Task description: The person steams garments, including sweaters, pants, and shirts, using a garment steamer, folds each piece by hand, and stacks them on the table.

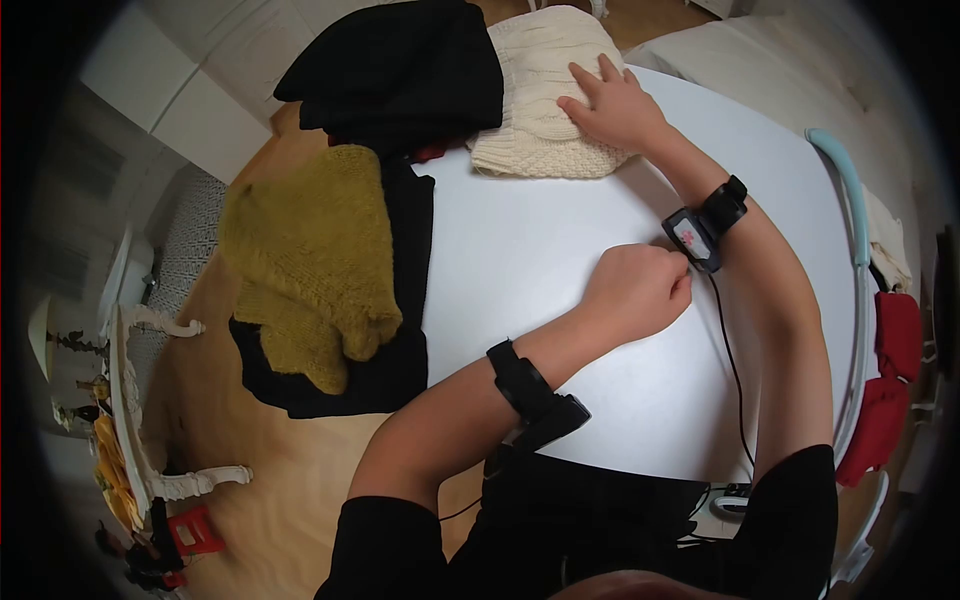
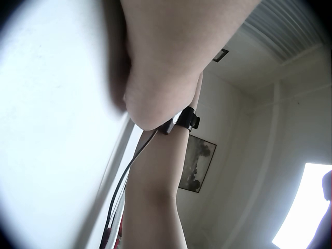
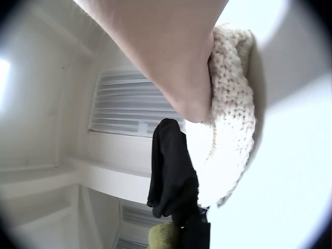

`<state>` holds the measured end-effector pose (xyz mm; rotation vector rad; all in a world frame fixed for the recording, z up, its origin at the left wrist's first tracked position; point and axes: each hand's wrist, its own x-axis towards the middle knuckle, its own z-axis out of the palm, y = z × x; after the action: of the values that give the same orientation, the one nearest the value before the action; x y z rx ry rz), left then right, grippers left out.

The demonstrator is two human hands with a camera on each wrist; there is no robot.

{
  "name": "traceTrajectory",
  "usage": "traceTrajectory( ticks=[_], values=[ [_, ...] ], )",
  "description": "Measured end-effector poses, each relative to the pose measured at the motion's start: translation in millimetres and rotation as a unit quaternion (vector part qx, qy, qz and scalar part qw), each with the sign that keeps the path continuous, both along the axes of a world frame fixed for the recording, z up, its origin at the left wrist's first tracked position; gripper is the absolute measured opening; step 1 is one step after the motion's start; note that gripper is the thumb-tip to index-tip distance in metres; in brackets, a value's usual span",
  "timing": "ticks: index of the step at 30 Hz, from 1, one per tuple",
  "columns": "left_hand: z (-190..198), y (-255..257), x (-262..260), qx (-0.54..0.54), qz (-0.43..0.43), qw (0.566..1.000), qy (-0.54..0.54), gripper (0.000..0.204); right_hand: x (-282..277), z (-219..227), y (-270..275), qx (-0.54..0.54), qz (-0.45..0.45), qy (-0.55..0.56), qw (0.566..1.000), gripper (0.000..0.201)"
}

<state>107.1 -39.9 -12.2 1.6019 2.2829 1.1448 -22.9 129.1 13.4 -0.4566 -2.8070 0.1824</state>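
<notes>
My right hand [image 1: 612, 105] lies flat, fingers straight, on a folded cream cable-knit sweater [image 1: 535, 100] at the far edge of the white round table [image 1: 540, 250]. The right wrist view shows the palm [image 3: 176, 62] pressing on that cream knit [image 3: 233, 104]. My left hand [image 1: 640, 292] is curled into a fist on the table, its fingertips touching the camera strapped to my right wrist [image 1: 693, 238]. In the left wrist view the fist [image 2: 155, 88] sits against the strap [image 2: 184, 120]. Whether it pinches anything is hidden.
A black garment [image 1: 400, 70] lies left of the cream sweater. A mustard knit sweater [image 1: 310, 250] hangs over the table's left edge on another black garment [image 1: 400, 370]. A cable [image 1: 730, 360] runs along my right arm. A chair with red fabric [image 1: 890, 380] stands at right.
</notes>
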Motion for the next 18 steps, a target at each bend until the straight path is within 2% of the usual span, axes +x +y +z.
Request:
traceTrajectory(
  ticks=[2,4,11,17,18],
  values=[
    [1.0,-1.3,0.3,-0.007,-0.003,1.000,-0.005,0.021,0.0,-5.7,3.1,0.012,0.021,0.002,1.000,0.071],
    [2.6,-1.7,0.5,-0.012,-0.005,1.000,-0.009,0.020,-5.0,-9.0,12.5,0.002,0.085,0.033,0.996,0.071],
    [3.4,-0.4,-0.4,-0.029,0.002,0.999,-0.016,0.020,-2.9,-5.7,11.3,0.010,0.066,0.009,0.998,0.070],
    [8.5,-2.8,-2.5,-0.042,0.014,0.997,-0.055,0.022,0.2,-15.1,39.0,-0.054,0.129,0.053,0.989,0.075],
    [8.2,-3.1,-2.2,-0.046,0.019,0.997,-0.053,0.022,6.4,-15.2,44.6,-0.118,0.152,0.065,0.979,0.074]
  ],
)
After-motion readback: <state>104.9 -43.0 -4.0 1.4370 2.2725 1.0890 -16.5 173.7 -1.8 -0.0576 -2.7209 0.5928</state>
